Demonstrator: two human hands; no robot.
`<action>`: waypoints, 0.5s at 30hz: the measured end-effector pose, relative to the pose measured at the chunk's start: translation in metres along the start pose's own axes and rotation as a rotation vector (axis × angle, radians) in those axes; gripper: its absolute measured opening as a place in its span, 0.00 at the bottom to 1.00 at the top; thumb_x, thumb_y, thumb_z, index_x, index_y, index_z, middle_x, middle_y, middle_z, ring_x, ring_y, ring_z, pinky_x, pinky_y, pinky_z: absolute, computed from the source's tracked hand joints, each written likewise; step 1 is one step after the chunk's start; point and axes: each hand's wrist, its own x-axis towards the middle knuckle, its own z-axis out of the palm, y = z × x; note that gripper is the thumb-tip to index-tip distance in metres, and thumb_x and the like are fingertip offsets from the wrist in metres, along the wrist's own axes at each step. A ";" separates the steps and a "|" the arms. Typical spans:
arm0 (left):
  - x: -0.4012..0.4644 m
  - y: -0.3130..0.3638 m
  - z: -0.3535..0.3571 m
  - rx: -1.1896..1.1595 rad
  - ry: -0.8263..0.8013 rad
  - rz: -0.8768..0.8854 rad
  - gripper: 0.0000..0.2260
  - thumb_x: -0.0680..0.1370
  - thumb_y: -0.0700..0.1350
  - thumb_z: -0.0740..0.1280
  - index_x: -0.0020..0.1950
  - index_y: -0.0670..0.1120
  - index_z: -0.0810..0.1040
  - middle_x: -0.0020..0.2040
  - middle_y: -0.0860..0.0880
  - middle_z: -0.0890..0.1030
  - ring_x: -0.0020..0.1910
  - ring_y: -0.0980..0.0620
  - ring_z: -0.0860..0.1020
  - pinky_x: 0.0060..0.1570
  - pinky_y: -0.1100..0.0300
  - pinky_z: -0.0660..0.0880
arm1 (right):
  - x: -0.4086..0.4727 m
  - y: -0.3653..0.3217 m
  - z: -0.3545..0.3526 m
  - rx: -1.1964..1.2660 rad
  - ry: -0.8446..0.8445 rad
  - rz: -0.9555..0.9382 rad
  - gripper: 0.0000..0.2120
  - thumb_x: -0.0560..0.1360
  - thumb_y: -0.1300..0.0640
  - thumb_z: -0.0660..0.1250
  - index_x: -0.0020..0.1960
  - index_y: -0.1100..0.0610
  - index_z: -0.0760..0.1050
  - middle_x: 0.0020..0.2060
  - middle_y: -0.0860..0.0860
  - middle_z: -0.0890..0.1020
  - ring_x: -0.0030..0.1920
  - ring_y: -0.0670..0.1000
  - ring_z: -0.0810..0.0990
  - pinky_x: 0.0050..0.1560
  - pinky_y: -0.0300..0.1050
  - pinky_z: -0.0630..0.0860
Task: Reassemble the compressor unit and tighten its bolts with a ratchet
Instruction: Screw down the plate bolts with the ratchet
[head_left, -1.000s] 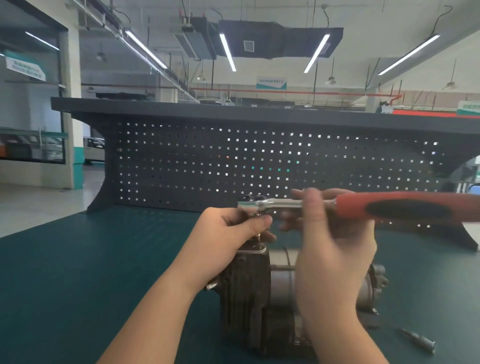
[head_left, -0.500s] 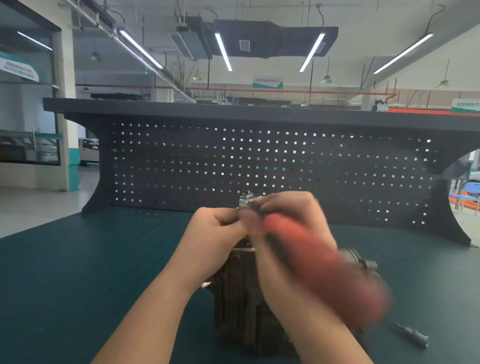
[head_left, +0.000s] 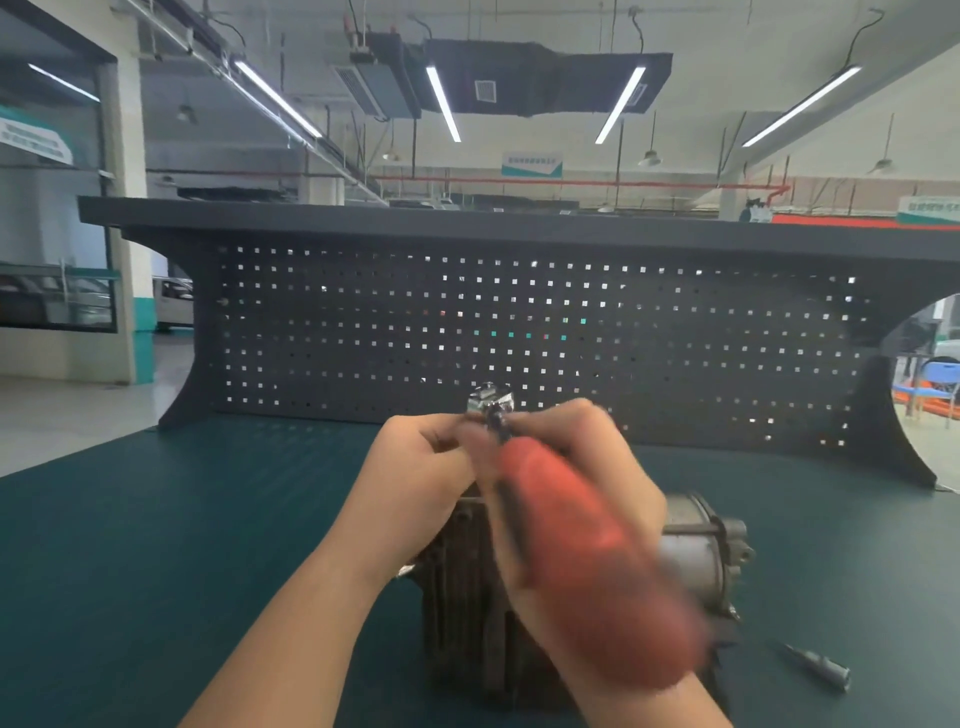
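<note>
My right hand (head_left: 582, 467) grips the blurred ratchet (head_left: 587, 551) over the compressor (head_left: 696, 556), my left hand (head_left: 421, 467) seemingly pinching its head.

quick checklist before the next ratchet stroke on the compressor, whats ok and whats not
1. Ratchet held: ok, the right hand grips it near the head, its red handle pointing toward the camera.
2. Ratchet head steadied: ok, the left hand is curled at the chrome head.
3. Socket seated on the bolt: cannot tell, the hands hide it.
4. Compressor stable: ok, it rests on the green bench mat.
5. Swing path: ok, only a small metal piece lies on the mat, right of the compressor.
6. Bolt tightness: cannot tell.
</note>
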 end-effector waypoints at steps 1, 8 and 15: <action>0.000 0.002 0.000 -0.019 -0.012 0.000 0.11 0.75 0.40 0.71 0.34 0.50 0.85 0.32 0.54 0.83 0.32 0.60 0.80 0.32 0.67 0.74 | 0.001 0.001 0.000 0.113 0.084 0.131 0.05 0.71 0.49 0.69 0.39 0.45 0.73 0.36 0.37 0.76 0.35 0.40 0.75 0.38 0.34 0.70; 0.001 0.003 0.001 -0.017 -0.039 -0.003 0.05 0.75 0.48 0.71 0.44 0.55 0.87 0.40 0.51 0.87 0.41 0.57 0.84 0.40 0.70 0.76 | 0.006 0.021 -0.006 0.607 0.481 0.664 0.07 0.76 0.55 0.69 0.40 0.50 0.73 0.28 0.43 0.74 0.30 0.43 0.73 0.38 0.34 0.71; -0.003 0.001 0.001 -0.026 -0.007 -0.037 0.09 0.78 0.37 0.67 0.40 0.45 0.84 0.33 0.54 0.81 0.35 0.56 0.77 0.35 0.63 0.73 | -0.003 0.002 0.000 0.028 -0.027 -0.081 0.07 0.78 0.47 0.59 0.45 0.49 0.71 0.44 0.42 0.74 0.41 0.41 0.76 0.41 0.30 0.70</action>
